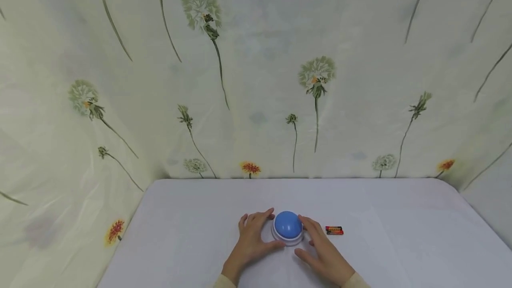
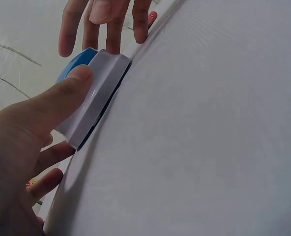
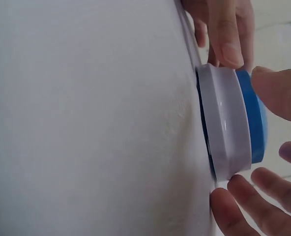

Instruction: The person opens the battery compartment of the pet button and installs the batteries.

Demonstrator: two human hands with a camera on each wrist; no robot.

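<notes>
A round push button with a blue dome (image 1: 288, 224) and a white base (image 3: 226, 123) sits on the white-covered table. At its left side is my left hand (image 1: 251, 241), which holds the base, its thumb (image 2: 79, 78) on the near side and a fingertip at the far left edge. My right hand (image 1: 323, 254) is at the button's right side with fingers spread and lightly bent. Its fingertips (image 3: 239, 184) are at the base's edge, while the thumb stands a little apart in the head view. The button's underside is hidden.
Two small red-and-black batteries (image 1: 334, 230) lie side by side to the right of the button. The white tabletop (image 1: 192, 217) ends at a hanging cloth (image 1: 260, 137) printed with dandelions, which rises behind and at the sides.
</notes>
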